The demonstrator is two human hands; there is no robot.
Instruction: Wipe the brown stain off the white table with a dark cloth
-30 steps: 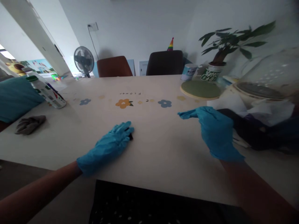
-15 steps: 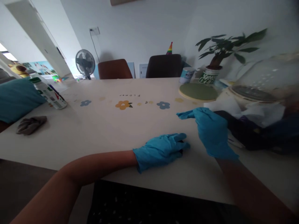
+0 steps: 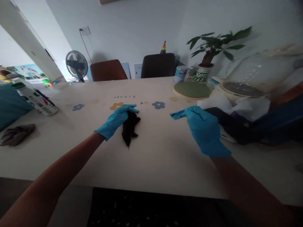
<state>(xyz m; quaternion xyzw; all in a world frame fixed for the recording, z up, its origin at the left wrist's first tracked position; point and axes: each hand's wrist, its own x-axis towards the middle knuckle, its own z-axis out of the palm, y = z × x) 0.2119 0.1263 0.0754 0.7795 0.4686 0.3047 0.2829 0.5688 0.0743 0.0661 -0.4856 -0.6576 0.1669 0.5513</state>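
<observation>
Daylight is pouring in from the far left, leaving the room dim and the near forearms dark. The glass dome (image 3: pixel 248 74) at the right edge is blurring and stretching, and soft shadows are lying on the tabletop (image 3: pixel 153 151).

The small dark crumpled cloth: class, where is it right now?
In the head view, the small dark crumpled cloth hangs from the gloved left hand, left of centre over the cream flower-print table, just below the orange flower print.

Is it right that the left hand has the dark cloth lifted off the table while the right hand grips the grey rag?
Not quite. In the head view the left hand does hold the dark cloth off the table, but the right hand holds nothing; the grey rag lies far left.
</observation>
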